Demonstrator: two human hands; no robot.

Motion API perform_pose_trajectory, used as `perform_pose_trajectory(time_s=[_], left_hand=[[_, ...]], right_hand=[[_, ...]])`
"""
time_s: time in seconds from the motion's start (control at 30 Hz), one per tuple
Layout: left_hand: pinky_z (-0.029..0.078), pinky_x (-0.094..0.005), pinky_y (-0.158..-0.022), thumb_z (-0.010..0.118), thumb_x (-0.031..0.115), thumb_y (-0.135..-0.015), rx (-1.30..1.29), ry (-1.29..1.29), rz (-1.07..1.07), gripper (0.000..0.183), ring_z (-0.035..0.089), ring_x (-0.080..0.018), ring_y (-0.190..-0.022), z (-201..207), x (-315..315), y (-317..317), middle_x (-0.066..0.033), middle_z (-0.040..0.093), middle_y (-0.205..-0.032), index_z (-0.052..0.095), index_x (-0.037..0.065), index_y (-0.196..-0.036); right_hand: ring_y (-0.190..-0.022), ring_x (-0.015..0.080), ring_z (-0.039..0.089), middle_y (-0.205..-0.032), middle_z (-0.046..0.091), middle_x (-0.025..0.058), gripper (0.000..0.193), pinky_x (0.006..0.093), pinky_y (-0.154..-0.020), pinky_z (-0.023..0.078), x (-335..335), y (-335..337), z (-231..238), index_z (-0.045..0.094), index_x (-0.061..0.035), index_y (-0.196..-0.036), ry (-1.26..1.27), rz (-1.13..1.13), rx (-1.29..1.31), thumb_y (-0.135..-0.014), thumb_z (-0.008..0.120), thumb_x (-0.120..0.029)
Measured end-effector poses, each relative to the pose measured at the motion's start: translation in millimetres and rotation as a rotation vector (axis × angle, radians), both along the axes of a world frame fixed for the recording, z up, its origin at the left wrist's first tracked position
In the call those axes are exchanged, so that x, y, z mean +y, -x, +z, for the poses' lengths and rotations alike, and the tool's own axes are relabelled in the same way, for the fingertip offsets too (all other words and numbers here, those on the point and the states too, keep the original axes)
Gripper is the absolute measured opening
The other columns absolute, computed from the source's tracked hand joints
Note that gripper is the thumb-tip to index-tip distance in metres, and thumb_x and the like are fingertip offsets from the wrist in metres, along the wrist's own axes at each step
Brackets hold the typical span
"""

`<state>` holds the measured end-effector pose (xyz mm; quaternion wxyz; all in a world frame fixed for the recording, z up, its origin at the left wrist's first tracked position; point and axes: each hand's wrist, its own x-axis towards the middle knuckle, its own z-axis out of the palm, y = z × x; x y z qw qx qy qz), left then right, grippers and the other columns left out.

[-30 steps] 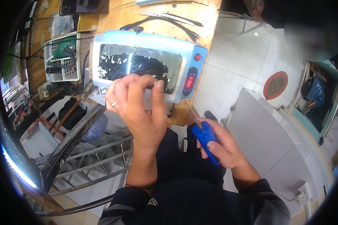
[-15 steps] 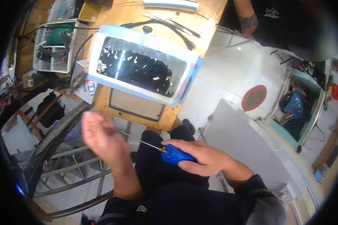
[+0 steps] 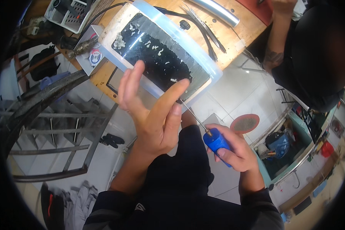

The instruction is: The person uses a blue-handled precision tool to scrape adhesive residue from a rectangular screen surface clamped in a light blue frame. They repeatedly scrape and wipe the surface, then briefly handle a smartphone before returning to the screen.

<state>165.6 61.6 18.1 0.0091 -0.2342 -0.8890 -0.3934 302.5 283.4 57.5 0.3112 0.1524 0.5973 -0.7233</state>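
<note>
My right hand is wrapped round the blue handle of a tool with a brass collar and a thin metal rod. The rod points up and left, and a small dark bit shows by its tip. My left hand has its fingers apart, over the near edge of a flat glassy panel. Its forefinger and thumb are on either side of the rod's tip; whether they touch it I cannot tell. A black layer with white crumbs covers much of the panel, which lies in a pale blue frame on a wooden bench.
Black-handled tweezers, a dark cable and a silvery tube lie behind the panel. Another person's arm reaches in at top right. A metal rack stands at left; a round red-rimmed stool and a green-framed bin at right.
My left hand has moved from the left, off the bench, to the panel's near edge and the rod's tip, fingers now spread. The whole view has turned; my right hand still grips the tool.
</note>
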Motion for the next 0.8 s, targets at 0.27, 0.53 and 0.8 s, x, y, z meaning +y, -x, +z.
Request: perform_pose_trajectory(time_s=[0.27,0.53,0.8], left_hand=[[0.014,-0.0503,-0.123,0.060,0.009,-0.093,0.066,0.073,0.155,0.035,0.024,-0.0445,-0.148,-15.2,19.3,-10.5,-0.0250,0.039,-0.159,0.081,0.022,-0.119],[0.015,-0.0496,-0.123,0.059,0.006,-0.092,0.111,0.030,0.252,0.036,0.027,-0.0428,-0.148,-26.0,29.3,-17.9,-0.0234,0.041,-0.160,0.082,0.022,-0.116],[0.013,-0.0538,-0.125,0.050,0.009,-0.101,0.232,0.085,0.200,0.033,0.024,-0.0439,-0.155,-25.9,26.4,-9.4,-0.0237,0.038,-0.164,0.077,0.014,-0.120]], right_hand=[[-0.071,0.0195,0.067,-0.094,0.067,0.0125,0.060,0.0333,-0.071,0.054,31.2,13.1,-8.5,0.042,-0.0019,-0.156,0.082,0.159,-0.035,-0.102,0.060,-0.019],[-0.071,0.0154,0.067,-0.094,0.066,0.0106,0.058,0.0304,-0.070,0.054,32.6,17.5,-14.4,0.042,-0.0025,-0.157,0.106,0.149,-0.054,-0.105,0.059,-0.021],[-0.071,0.0130,0.066,-0.097,0.065,0.0101,0.057,0.0275,-0.069,0.053,39.0,20.9,-14.8,0.042,0.0003,-0.156,0.080,0.122,-0.010,-0.105,0.058,-0.020]])
